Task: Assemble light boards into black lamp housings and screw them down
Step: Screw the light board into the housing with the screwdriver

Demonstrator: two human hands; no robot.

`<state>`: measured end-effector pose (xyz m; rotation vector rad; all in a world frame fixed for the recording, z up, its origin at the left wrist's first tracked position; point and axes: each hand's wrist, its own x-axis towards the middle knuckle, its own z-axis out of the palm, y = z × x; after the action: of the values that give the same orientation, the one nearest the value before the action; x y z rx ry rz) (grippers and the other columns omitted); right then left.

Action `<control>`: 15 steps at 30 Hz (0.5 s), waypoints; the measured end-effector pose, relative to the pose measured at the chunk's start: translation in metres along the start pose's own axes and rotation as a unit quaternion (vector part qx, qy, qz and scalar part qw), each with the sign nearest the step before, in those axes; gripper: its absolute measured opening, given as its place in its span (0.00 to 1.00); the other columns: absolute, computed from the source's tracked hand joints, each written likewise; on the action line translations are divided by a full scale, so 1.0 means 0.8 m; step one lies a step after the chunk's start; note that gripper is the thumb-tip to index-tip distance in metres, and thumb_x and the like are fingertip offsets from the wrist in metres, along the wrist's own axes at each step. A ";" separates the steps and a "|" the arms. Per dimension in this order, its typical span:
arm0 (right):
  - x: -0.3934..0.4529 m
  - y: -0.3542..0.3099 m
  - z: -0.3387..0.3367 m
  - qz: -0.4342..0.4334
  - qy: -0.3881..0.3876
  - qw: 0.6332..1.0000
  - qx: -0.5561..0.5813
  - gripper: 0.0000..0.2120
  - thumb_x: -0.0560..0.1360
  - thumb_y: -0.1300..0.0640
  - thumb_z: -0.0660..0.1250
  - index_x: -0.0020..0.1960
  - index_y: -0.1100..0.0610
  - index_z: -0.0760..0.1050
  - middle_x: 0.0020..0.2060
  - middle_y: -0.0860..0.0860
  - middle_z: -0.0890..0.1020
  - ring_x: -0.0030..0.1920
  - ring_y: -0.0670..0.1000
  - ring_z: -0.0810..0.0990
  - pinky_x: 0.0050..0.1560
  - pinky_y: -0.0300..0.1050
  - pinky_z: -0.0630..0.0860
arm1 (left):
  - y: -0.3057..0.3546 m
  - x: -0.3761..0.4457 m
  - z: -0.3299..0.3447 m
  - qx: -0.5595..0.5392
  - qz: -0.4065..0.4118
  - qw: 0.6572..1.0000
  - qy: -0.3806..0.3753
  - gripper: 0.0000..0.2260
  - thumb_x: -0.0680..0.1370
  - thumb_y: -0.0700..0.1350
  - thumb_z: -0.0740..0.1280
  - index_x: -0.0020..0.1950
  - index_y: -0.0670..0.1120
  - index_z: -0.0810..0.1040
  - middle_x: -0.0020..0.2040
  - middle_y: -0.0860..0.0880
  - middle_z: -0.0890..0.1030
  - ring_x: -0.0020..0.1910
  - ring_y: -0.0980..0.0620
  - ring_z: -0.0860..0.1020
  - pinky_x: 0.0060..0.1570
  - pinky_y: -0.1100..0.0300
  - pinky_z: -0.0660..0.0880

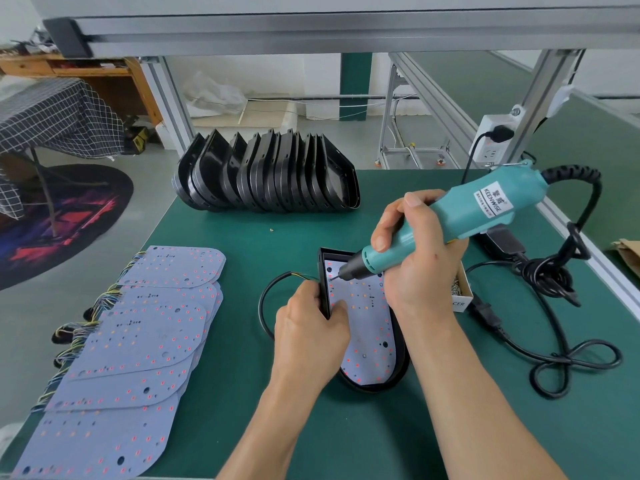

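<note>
The right hand (415,258) grips the screwdriver (450,220), tip at the board's (367,327) 11 o'clock corner. Left fingers (337,306) pinch the black housing (403,358) mid-surface. Keep the tool straight; hold the housing steady.

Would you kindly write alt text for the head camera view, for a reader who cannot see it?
A right hand presses a teal electric screwdriver onto a light board seated in a black lamp housing, which the left hand steadies. Loose light boards lie left on the green table; empty housings stand behind.
</note>
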<state>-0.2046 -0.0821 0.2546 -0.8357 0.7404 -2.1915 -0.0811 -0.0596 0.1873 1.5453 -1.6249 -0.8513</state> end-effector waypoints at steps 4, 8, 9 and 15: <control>-0.001 -0.005 -0.002 -0.015 -0.018 1.000 -0.001 0.06 0.73 0.59 0.67 0.42 0.55 0.70 0.30 0.53 0.77 0.24 0.53 0.71 0.33 0.41 0.70 | -0.001 -0.003 0.000 -0.014 0.016 1.000 0.004 0.13 0.78 0.45 0.69 0.37 0.48 0.67 0.28 0.55 0.73 0.29 0.48 0.71 0.28 0.57 0.68; -0.001 -0.011 0.000 -0.025 -0.007 1.000 0.011 0.06 0.73 0.60 0.67 0.39 0.51 0.74 0.29 0.53 0.77 0.23 0.53 0.71 0.33 0.42 0.69 | 0.003 -0.007 0.001 -0.013 0.042 0.999 0.021 0.17 0.78 0.44 0.70 0.36 0.50 0.64 0.26 0.59 0.71 0.27 0.53 0.67 0.28 0.64 0.66; -0.002 -0.012 0.000 -0.025 -0.003 1.000 0.017 0.06 0.73 0.60 0.67 0.39 0.51 0.74 0.29 0.53 0.77 0.23 0.53 0.71 0.33 0.42 0.69 | 0.003 -0.009 0.001 -0.013 0.045 0.999 0.027 0.17 0.78 0.44 0.70 0.36 0.50 0.64 0.26 0.59 0.71 0.27 0.54 0.67 0.29 0.64 0.66; -0.011 -0.020 -0.005 -0.007 0.021 0.998 0.052 0.05 0.73 0.58 0.67 0.40 0.53 0.72 0.30 0.52 0.76 0.25 0.53 0.71 0.36 0.44 0.71 | 0.003 -0.017 -0.002 -0.036 0.062 0.996 0.052 0.15 0.78 0.43 0.70 0.38 0.51 0.66 0.26 0.58 0.70 0.27 0.53 0.66 0.30 0.65 0.66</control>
<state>-0.2090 -0.0646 0.2604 -0.7464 0.6368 -2.2457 -0.0810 -0.0458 0.1893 1.3993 -1.5802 -0.7432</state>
